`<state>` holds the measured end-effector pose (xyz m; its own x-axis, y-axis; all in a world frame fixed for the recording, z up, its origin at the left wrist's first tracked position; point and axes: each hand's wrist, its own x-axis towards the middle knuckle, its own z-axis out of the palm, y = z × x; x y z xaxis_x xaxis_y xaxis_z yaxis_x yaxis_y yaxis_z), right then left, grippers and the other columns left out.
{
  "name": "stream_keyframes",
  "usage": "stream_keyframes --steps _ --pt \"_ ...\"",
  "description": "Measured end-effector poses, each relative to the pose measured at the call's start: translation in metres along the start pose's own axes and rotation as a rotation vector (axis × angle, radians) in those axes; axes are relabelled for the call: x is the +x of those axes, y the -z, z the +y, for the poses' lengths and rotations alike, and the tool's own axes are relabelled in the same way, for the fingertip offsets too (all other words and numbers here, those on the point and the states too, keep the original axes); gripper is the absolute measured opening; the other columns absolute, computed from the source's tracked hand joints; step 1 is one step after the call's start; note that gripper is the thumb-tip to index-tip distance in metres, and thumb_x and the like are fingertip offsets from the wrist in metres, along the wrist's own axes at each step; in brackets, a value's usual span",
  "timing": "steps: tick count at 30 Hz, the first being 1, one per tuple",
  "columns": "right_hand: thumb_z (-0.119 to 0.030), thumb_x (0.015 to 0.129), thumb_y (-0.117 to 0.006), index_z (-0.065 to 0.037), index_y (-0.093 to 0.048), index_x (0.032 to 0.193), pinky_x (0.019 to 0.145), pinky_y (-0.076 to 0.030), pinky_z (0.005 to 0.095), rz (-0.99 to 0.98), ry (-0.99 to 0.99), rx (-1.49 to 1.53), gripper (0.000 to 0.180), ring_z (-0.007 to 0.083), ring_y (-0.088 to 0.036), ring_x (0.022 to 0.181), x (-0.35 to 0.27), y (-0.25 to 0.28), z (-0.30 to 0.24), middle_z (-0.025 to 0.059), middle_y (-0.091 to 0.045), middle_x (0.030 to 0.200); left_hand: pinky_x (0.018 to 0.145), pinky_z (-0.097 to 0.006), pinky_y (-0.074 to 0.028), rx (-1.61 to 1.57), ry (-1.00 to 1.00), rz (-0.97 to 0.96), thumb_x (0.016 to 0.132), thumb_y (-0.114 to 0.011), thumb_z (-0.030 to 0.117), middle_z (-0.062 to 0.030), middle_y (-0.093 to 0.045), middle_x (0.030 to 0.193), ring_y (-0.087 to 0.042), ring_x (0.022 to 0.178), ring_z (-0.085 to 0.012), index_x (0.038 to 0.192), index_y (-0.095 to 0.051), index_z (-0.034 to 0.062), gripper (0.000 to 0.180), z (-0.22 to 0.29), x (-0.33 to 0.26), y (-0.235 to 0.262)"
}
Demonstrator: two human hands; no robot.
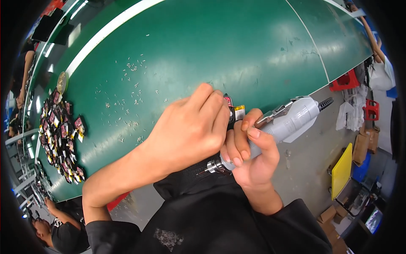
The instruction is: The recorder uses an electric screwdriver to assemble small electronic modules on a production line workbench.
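One bare right hand (255, 154) has its grip wrapped around a grey electric screwdriver (292, 121); the left hand (194, 120) is folded over, and I cannot tell whether it pinches the small black device (232, 114) just beside it. Any print on that device's yellow strip (240, 108) is too small to read; beyond its near edge, the green tabletop (211, 51) stretches wide.

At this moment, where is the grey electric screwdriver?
In the head view, the grey electric screwdriver is right of centre, held in the right hand, beside the near edge of the green table. Its tip points to the lower left.
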<state>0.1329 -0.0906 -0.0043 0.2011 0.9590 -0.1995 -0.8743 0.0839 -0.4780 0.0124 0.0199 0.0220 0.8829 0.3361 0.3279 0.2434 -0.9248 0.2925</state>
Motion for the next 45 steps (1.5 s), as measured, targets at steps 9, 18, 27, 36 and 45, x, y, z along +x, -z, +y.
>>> stream_keyframes --steps 9,18,27,36,45 --pt "-0.013 0.090 -0.048 -0.005 -0.046 0.093 0.045 -0.038 0.0283 -0.007 0.016 -0.064 0.009 0.0153 -0.043 0.042 -0.001 0.005 0.004 0.0035 -0.041 0.053 0.066 -0.030 -0.055 0.217 -0.130 0.121 0.058 -0.062 0.008 -0.0244 -0.062 0.087 -0.060 0.084 -0.0291 0.079 -0.063 -0.0135 0.031 0.011 -0.008 -0.012" --pt "-0.018 0.092 -0.050 -0.005 -0.044 0.094 0.048 -0.040 0.0295 -0.413 0.137 -0.197 0.014 0.0107 -0.042 0.042 0.033 -0.017 -0.078 0.0010 -0.043 0.054 0.073 -0.038 -0.056 0.190 -0.031 -0.049 0.063 -0.067 0.002 -0.0312 -0.060 0.107 -0.062 0.093 -0.0373 0.095 -0.061 -0.0186 0.038 0.022 -0.020 -0.008" --pt "-0.021 0.093 -0.046 -0.005 -0.047 0.093 0.056 -0.035 0.0272 -0.455 0.155 -0.449 0.016 0.0102 -0.041 0.047 0.071 -0.021 -0.087 -0.0012 -0.041 0.055 0.079 -0.038 -0.057 0.183 -0.046 0.034 0.054 -0.062 0.001 -0.0301 -0.061 0.105 -0.063 0.095 -0.0369 0.091 -0.063 -0.0185 0.042 0.019 -0.018 -0.015" --pt "-0.022 0.091 -0.047 -0.007 -0.045 0.088 0.052 -0.035 0.0261 -0.397 0.193 -0.477 0.015 0.0086 -0.038 0.043 0.073 -0.022 -0.077 -0.0022 -0.040 0.053 0.078 -0.037 -0.057 0.184 -0.041 0.085 0.055 -0.063 0.001 -0.0269 -0.065 0.099 -0.065 0.092 -0.0348 0.087 -0.064 -0.0165 0.037 0.015 -0.021 -0.021" --pt "-0.022 0.092 -0.045 -0.010 -0.041 0.084 0.051 -0.037 0.0253 -0.550 0.255 -0.649 0.015 0.0076 -0.037 0.040 0.069 -0.026 -0.067 -0.0040 -0.039 0.049 0.074 -0.037 -0.058 0.155 -0.064 0.153 0.058 -0.063 -0.001 -0.0282 -0.064 0.093 -0.064 0.088 -0.0359 0.083 -0.062 -0.0174 0.030 0.012 -0.020 -0.024"
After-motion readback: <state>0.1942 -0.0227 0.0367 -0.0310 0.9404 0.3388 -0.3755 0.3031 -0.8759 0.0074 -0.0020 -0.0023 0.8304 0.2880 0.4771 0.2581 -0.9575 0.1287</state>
